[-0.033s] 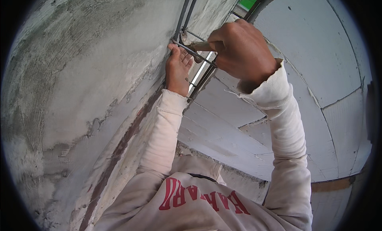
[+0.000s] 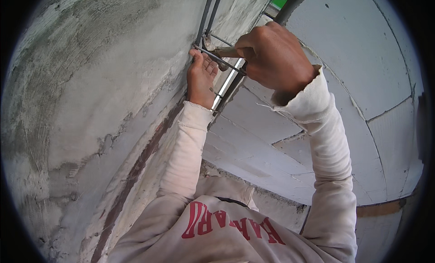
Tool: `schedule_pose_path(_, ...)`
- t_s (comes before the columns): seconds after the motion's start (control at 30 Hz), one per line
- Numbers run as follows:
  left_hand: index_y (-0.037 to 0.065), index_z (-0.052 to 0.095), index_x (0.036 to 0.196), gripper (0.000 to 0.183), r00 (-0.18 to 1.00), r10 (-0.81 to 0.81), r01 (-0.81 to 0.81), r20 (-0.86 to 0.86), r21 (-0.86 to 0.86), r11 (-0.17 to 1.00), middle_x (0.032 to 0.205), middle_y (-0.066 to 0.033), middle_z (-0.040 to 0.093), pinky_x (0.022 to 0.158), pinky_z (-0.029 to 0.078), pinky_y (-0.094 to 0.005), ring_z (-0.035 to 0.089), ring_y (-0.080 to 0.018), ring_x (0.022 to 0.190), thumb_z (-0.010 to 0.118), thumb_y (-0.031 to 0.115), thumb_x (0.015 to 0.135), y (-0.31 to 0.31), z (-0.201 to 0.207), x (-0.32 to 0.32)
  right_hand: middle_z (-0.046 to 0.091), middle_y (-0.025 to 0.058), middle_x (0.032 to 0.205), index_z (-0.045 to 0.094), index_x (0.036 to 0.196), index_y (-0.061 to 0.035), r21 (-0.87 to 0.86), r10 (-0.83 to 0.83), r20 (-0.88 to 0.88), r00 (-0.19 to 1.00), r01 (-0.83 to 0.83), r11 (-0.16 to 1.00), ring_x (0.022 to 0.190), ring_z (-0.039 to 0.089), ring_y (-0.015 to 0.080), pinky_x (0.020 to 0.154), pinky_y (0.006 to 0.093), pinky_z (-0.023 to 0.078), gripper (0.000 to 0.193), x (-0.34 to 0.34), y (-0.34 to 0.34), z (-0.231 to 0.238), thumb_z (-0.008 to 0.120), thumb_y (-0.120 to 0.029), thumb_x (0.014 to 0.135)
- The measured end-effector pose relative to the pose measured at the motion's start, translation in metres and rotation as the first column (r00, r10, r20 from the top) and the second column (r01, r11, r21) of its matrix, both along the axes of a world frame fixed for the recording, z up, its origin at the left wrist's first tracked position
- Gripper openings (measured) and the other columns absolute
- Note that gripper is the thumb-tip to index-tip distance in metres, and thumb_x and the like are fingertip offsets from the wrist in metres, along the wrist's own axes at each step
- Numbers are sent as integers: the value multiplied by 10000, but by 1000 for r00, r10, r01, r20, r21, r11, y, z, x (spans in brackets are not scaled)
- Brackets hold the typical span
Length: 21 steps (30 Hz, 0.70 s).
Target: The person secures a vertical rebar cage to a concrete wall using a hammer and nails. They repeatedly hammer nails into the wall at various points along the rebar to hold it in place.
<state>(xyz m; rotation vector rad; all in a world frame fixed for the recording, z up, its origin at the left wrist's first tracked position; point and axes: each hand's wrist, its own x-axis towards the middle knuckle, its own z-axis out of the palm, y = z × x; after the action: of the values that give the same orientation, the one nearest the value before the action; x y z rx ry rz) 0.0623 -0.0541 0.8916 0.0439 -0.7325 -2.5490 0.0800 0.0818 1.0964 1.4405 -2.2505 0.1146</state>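
My right hand [image 2: 278, 56] is closed round the wooden handle of a hammer [image 2: 226, 52]. The hammer's dark metal head lies within a thin steel stirrup [image 2: 220, 60], near the upright bars. My left hand [image 2: 200, 81] is just below, palm toward me. Its thumb presses at the stirrup's left corner, and its fingers bend up behind the stirrup, partly hidden by it and the hammer head. Two long steel reinforcing bars [image 2: 210, 16] run up from that corner along the wall.
A rough plastered wall [image 2: 104, 81] rises on the left, close to my left hand. To the right stands a wall of pale grey blocks [image 2: 353, 81]. Between them runs a narrow gap with more steel, including a dark bar [image 2: 290, 7]. Something green [image 2: 280, 0] shows beyond.
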Motion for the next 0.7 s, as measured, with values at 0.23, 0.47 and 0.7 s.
schedule_pose_path(0.23, 24, 538, 1380, 694, 998, 5, -4, 59, -12, 1000, 1273, -45, 584, 1036, 405, -337, 532, -150, 1119, 498, 639, 1062, 12, 3, 2, 715, 196, 752, 788, 945, 4, 270, -222, 59, 973, 199, 942, 717, 703, 364, 670, 420, 549, 186, 13, -6, 21, 669, 50, 808)
schedule_pose_path(0.47, 88, 490, 1454, 683, 976, -147, 149, -159, 4, 989, 1360, -72, 583, 1122, 363, -411, 517, -232, 1278, 446, 651, 1070, 6, 14, 16, 750, 113, 830, 820, 974, -55, 514, -131, -317, 939, 286, 809, 827, 738, 257, 734, 368, 579, 237, 37, -37, 49, 859, -57, 740)
schedule_pose_path(0.7, 26, 527, 1365, 693, 999, -32, 33, -32, 43, 999, 1318, -111, 621, 1059, 452, -405, 619, -250, 1185, 497, 647, 1057, 17, 22, 16, 703, 92, 751, 803, 955, -122, 557, 129, -425, 896, 146, 818, 725, 716, 296, 623, 399, 537, 251, 0, -24, 30, 776, -71, 710)
